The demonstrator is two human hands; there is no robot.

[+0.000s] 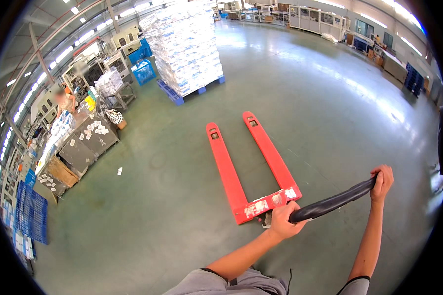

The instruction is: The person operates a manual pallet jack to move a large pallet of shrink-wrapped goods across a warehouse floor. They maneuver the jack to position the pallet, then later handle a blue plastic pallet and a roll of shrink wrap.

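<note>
A red pallet jack (275, 164) stands on the green floor in front of me, its two forks pointing away and carrying nothing. Its black handle (332, 202) runs across at the lower right. My left hand (284, 220) is closed round the handle's left end, close to the jack's body. At the right end, my right hand (383, 182) grips the same handle. Beyond the fork tips, slightly left, a tall wrapped stack of white packages (184, 49) rests on a blue pallet (202, 90). Fork tips and pallet are apart.
On the left, a person (66, 102) is at a grey workbench (86, 147) with machines behind. Blue crates (143, 72) stand left of the stack. A blue plastic pallet (32, 211) leans at the lower left; more blue pallets (414, 79) are at the far right.
</note>
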